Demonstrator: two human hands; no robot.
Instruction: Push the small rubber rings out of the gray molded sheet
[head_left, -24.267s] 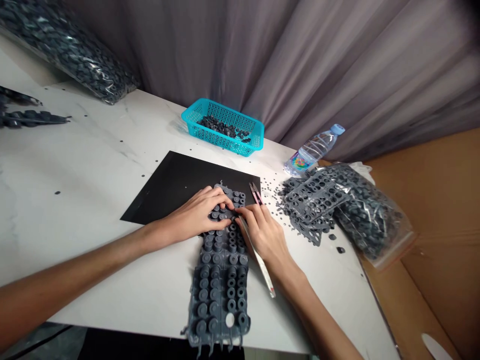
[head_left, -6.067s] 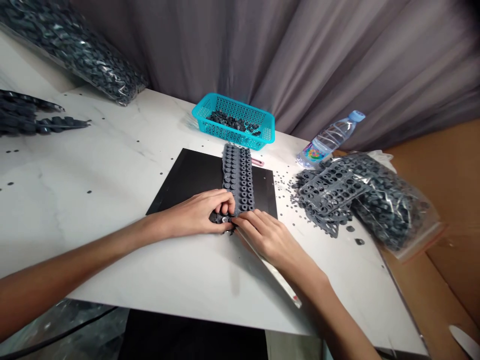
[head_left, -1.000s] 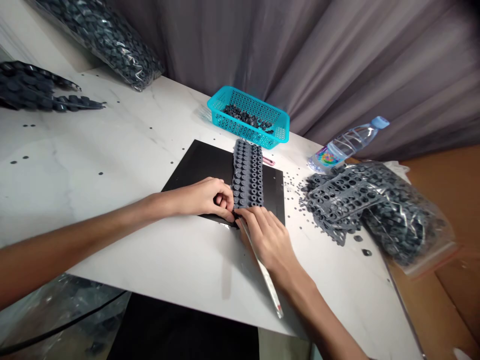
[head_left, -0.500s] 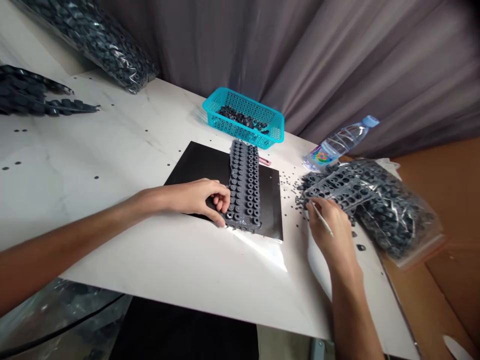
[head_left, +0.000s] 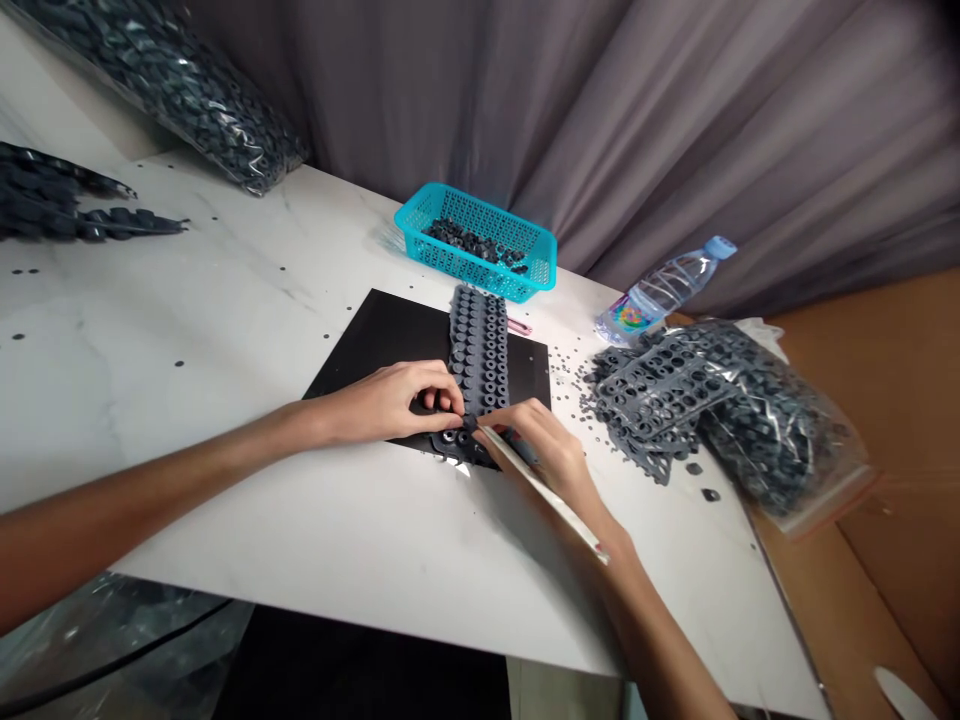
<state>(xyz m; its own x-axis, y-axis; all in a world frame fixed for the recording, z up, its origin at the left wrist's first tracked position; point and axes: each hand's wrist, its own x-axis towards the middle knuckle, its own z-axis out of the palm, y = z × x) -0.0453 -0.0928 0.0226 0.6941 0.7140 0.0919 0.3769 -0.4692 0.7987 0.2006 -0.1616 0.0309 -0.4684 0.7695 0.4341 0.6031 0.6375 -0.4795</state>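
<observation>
A long grey rubber strip of small moulded rings (head_left: pixel 480 345) lies on a black mat (head_left: pixel 379 345) on the white table. My left hand (head_left: pixel 394 400) rests on the strip's near left end, fingers curled and pressing it down. My right hand (head_left: pixel 544 450) is pinched around a thin pale stick-like tool (head_left: pixel 544 490), its tip at the strip's near edge, close to my left fingertips.
A teal basket (head_left: pixel 480 240) with loose grey rings stands behind the mat. A water bottle (head_left: pixel 664 288) lies at right beside a pile of emptied grey strips (head_left: pixel 652 395) and a clear bag of parts (head_left: pixel 780 430). Another bag (head_left: pixel 157 80) and dark strips (head_left: pixel 60 205) sit far left.
My right hand has come back from the pile of emptied strips at the right to the near end of the strip, still holding the tool. My left hand stayed on the strip.
</observation>
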